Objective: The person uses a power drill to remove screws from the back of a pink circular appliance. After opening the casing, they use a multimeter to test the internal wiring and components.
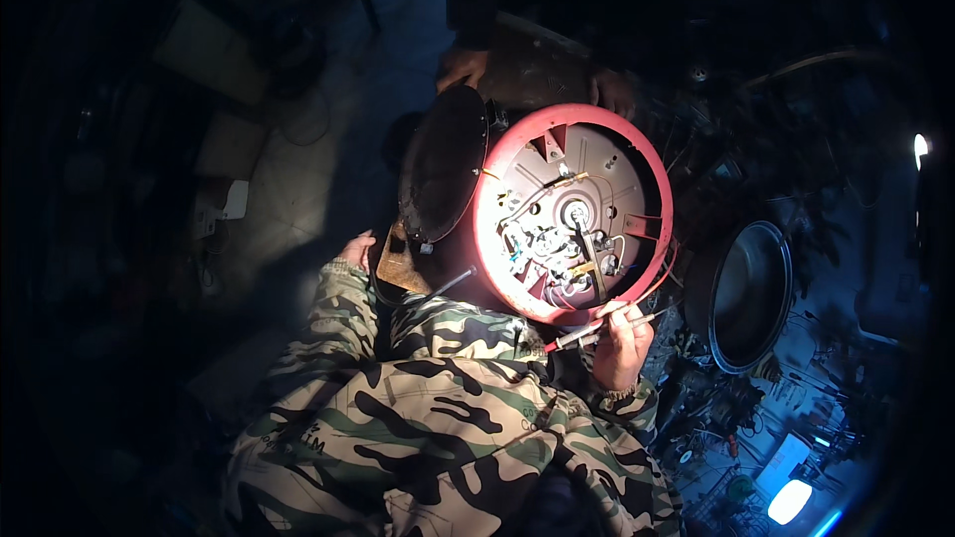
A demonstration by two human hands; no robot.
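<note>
Red round housing (486, 249) sits open ahead of the wearer, wiring (550, 244) exposed, loosest-looking bunch on the near-left side. Right hand (619, 348) at the near rim, fingers pinching a slim probe-like tool (572, 339). Left hand (356, 250) off to the left, near the dark round cover (443, 167); can't tell whether its fingers grip anything. Co-worker's hand (463, 68) is by the cover's far edge, contact unclear.

Risks, my read: tool tip slips in the crowded wiring, bridges two terminals, shorts if live. Red wire (665, 276) at the near-right rim could snag on the right hand and tug a joint. Cover stands tilted; a knock could tip it.
</note>
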